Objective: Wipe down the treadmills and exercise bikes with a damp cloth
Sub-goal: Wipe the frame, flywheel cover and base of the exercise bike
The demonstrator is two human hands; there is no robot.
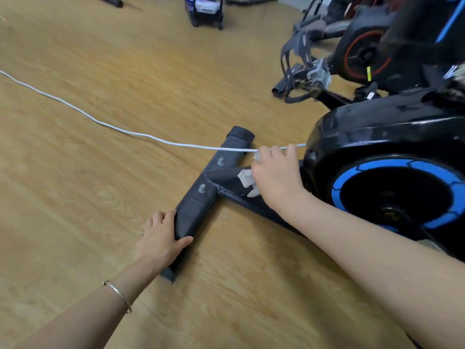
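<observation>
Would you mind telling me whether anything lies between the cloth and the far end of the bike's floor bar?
Yes. A white cable crosses over the far half of the floor bar, right beside the right hand that holds the cloth on the frame tube. Nothing else visible lies on that stretch.

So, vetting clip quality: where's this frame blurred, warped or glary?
Head view: far bike and left floor motion-blurred; floor grain bends toward edges, likely wide-angle distortion; soft glare on flywheel housing; cloth and right hand fairly sharp.
</observation>
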